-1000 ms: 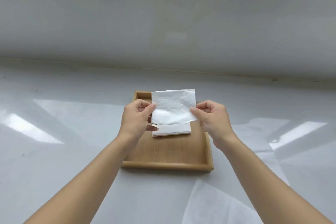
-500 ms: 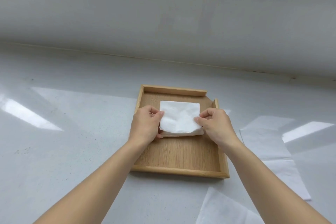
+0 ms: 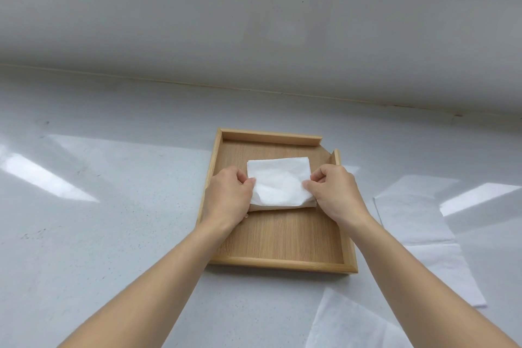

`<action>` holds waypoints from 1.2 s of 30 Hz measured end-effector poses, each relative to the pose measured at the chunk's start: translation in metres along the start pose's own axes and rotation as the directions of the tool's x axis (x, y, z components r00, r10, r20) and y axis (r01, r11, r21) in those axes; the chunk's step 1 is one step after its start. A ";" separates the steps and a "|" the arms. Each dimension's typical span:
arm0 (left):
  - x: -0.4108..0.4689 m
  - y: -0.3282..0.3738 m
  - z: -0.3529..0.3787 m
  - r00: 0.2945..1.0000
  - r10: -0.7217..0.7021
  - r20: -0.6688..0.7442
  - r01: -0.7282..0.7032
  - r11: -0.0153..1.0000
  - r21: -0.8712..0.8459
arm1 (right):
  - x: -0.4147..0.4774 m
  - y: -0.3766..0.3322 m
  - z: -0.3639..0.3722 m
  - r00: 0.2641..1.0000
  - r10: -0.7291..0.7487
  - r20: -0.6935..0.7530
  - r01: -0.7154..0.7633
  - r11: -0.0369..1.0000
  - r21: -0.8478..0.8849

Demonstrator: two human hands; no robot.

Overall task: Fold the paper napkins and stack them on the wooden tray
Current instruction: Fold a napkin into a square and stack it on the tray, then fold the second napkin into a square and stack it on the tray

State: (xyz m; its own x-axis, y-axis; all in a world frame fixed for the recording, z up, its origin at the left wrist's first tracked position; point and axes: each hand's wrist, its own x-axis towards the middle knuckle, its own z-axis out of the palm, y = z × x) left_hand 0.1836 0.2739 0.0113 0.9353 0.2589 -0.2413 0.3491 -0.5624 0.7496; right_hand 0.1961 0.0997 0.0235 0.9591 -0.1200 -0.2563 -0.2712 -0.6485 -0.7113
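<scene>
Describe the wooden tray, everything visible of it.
The wooden tray is a light, fine-grained rectangle with low raised rims and a gap at its far right corner. It lies flat on the pale counter. A stack of folded napkins rests on its far half, pinched at the sides by the left hand and right hand.

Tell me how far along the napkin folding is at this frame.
Done: a small stack of folded napkins lies in the wooden tray. In hand: the left hand and right hand pinch a folded napkin by its side edges, resting on that stack. Left: at least two unfolded napkins lie flat on the counter to the right of the tray.
</scene>
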 end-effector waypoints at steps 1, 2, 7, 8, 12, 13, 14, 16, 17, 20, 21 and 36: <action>0.001 -0.001 0.001 1.000 0.009 -0.013 -0.009 1.000 0.025 | 0.000 0.000 0.000 1.000 0.002 -0.003 -0.002 1.000 -0.012; 0.001 -0.001 0.002 1.000 0.014 -0.026 -0.013 0.999 0.039 | -0.001 0.000 0.001 1.000 0.003 -0.005 -0.003 1.000 -0.024; -0.001 0.001 -0.002 0.997 0.004 -0.073 -0.002 1.000 0.019 | -0.005 -0.001 -0.001 0.999 -0.026 -0.044 0.024 0.998 -0.056; -0.003 0.002 -0.004 0.996 0.020 -0.091 -0.018 1.000 0.018 | -0.007 -0.001 -0.002 0.996 -0.053 -0.076 0.048 0.997 -0.067; -0.014 0.009 -0.013 0.957 0.187 -0.223 -0.158 0.978 0.139 | -0.015 0.003 -0.009 0.934 -0.254 -0.252 0.209 0.959 -0.192; -0.017 0.010 -0.014 0.935 0.249 -0.253 -0.208 0.962 0.177 | -0.017 0.004 -0.010 0.906 -0.315 -0.282 0.255 0.939 -0.230; -0.021 0.012 -0.015 0.905 0.322 -0.278 -0.268 0.939 0.216 | -0.020 0.006 -0.013 0.872 -0.382 -0.306 0.304 0.913 -0.273; -0.027 0.015 -0.014 0.831 0.481 -0.280 -0.397 0.865 0.307 | -0.025 0.008 -0.018 0.808 -0.498 -0.316 0.385 0.851 -0.357; -0.031 0.017 -0.013 0.799 0.545 -0.253 -0.452 0.823 0.345 | -0.027 0.010 -0.021 0.789 -0.534 -0.304 0.408 0.826 -0.390; -0.041 0.023 -0.006 0.742 0.655 -0.145 -0.555 0.721 0.414 | -0.035 0.016 -0.030 0.776 -0.580 -0.249 0.435 0.777 -0.455; -0.044 0.026 -0.002 0.722 0.681 -0.117 -0.581 0.690 0.431 | -0.038 0.019 -0.034 0.773 -0.587 -0.242 0.434 0.767 -0.472; -0.086 0.076 0.071 0.616 0.787 0.025 -0.704 0.536 0.466 | -0.070 0.108 -0.115 0.791 -0.488 -0.369 0.225 0.793 -0.566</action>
State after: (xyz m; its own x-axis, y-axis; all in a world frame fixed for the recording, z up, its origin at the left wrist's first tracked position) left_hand 0.1334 0.1529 0.0450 0.8523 -0.3028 0.4265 -0.4442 -0.8495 0.2847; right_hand 0.1086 -0.0485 0.0404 0.9208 -0.0554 0.3862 0.0470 -0.9669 -0.2508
